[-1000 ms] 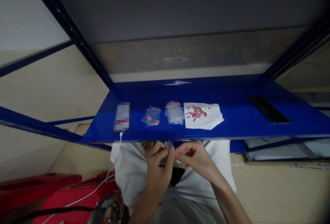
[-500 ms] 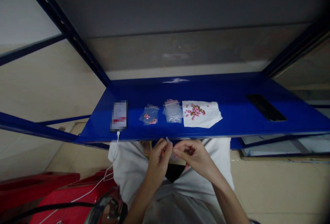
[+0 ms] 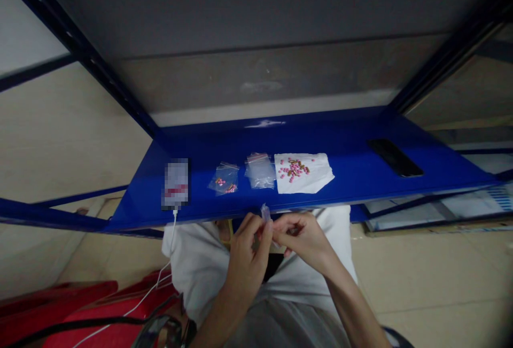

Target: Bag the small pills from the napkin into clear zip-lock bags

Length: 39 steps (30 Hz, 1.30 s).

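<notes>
Between my hands, just off the shelf's front edge, is a small clear plastic bag (image 3: 265, 212). My left hand (image 3: 250, 241) pinches it between thumb and fingers. The fingertips of my right hand (image 3: 298, 238) are closed on the bag's other side; part of the bag is hidden behind them. Beyond my hands lies a stack of empty zip bags (image 3: 259, 171). Left of it are clear bags with pink and brown pills (image 3: 223, 179). To the right, loose pink tablets and brown capsules (image 3: 294, 169) rest on a sheet of white paper (image 3: 323, 177).
The blue shelf (image 3: 340, 129) carries a phone with a blurred screen (image 3: 175, 182) at left, joined to a white cable (image 3: 173, 236). A black phone (image 3: 395, 157) lies at right. Blue uprights frame the shelf. Red plastic stools (image 3: 100, 310) stand at lower left.
My view has shifted slightly, so the shelf's things sit further left. More of the clear bag now sticks up above my fingers. Both hands stay pinched together on it.
</notes>
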Tool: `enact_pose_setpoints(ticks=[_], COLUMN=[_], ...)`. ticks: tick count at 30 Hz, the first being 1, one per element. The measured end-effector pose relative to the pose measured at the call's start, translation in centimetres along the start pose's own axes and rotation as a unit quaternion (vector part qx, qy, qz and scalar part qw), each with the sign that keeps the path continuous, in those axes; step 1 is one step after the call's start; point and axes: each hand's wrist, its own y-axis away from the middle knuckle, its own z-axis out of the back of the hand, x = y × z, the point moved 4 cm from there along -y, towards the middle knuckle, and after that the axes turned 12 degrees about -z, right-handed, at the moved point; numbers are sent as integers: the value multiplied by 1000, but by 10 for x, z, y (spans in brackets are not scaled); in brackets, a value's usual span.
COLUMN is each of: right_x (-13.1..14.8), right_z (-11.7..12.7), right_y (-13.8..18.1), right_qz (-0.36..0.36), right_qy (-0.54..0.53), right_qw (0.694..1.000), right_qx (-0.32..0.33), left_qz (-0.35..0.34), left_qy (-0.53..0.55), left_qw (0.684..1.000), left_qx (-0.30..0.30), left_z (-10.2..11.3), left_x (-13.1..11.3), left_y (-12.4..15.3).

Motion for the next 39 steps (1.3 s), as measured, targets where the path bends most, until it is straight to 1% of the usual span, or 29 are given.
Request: enact_pose_setpoints(ticks=[3,8,10,12,14,17,20,22,24,26,31,33,37,39], right_x=[-1,-4,-5,-6,-7,-5,0,4,9,12,9,5,-2,-4], right_z=[2,0,1,3,5,8,11,16,19,19,8,6,10,13], right_y=[0,0,0,-1,0,3,7,10,14,16,14,12,7,6], right_qz=[3,21,28,26,36,98,156,178,190,192,178,165,126,109], right_qy=[-4,-14,-4,17,41,83,124,145,159,167,201,230,297,310], right_qw=[1000,999,999,1000,997,985,963,947,935,933,946,944,924,919], right_qx=[-15,26,21,-6,-52,-118,-178,-224,-253,-256,-184,-171,-204,-216], left_qz=[-7,0,-2,-15,-39,-85,-114,-120,-118,-112,-113,-124,-157,-169], left_qy=[-1,27,9,-46,-122,-214,-256,-265,-263,-255,-238,-240,-285,-310], left_qw=[1000,1000,1000,998,991,971,958,955,955,958,962,960,943,934], left_qx=[2,6,12,31,48,58,63,63,65,69,75,70,68,62], left_z=[-1,2,4,5,5,4,5,7,9,10,5,3,1,1], left_x=[-4,-3,-1,1,2,1,-1,-1,-1,0,-2,-3,-6,-7], left_y=[-1,-3,-4,-5,-6,-7,-8,-8,-8,-8,-5,-3,-1,-1])
